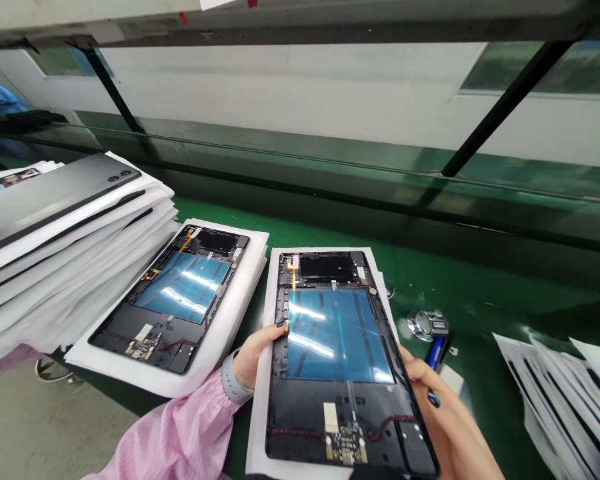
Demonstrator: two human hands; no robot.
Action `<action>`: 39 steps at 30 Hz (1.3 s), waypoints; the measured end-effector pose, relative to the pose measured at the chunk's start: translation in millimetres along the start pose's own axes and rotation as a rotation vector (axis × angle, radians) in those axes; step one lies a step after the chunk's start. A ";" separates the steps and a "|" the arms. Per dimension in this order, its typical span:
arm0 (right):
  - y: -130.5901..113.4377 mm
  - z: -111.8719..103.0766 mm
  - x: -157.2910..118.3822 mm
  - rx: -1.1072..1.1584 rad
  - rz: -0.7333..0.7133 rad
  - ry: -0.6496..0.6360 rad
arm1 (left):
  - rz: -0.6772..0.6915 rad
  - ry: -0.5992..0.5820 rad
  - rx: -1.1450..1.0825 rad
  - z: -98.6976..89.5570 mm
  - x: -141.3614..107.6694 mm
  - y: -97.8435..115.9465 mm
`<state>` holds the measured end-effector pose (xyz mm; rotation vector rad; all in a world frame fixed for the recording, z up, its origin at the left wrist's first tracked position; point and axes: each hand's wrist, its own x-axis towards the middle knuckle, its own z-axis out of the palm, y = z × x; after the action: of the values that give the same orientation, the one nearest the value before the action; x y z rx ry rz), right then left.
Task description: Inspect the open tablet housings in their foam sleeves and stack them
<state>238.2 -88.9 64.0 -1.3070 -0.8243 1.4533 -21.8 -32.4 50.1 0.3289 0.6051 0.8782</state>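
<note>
An opened tablet body (305,413) with a blue film-covered panel, a small circuit board and red wires lies on white foam sheets in front of me. Its left edge is held by my left hand (254,353), the thumb on top of the frame. My right hand (443,413) grips the right edge; its fingers underneath are hidden. A second opened tablet body (125,330) of the same kind rests on a white padded stack to the left, apart from both hands.
A tall stack of white sheets (105,260) stands at far left, a grey tablet back (65,193) on top. Right of my hands are a metal loupe (427,325) and a blue pen-like item (435,352). More white sheets (555,393) stand at far right on the green table (380,233).
</note>
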 end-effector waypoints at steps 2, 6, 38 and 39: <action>-1.7 1.1 -3.2 0.094 0.056 -0.051 | -0.010 0.000 0.022 -0.5 -0.5 -0.1; -7.5 4.6 -6.0 0.267 0.228 -0.117 | -0.048 -0.044 0.055 1.9 -0.9 0.0; 15.6 -4.4 9.6 -0.231 0.036 -0.007 | -0.048 0.052 0.057 0.1 -1.4 -0.2; 16.0 -5.5 9.4 -0.235 0.021 -0.019 | -0.041 0.074 0.069 -2.0 -1.5 -0.6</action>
<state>240.5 -85.3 45.1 -1.4817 -1.0211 1.4194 -23.4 -33.9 48.7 0.3469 0.7094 0.8341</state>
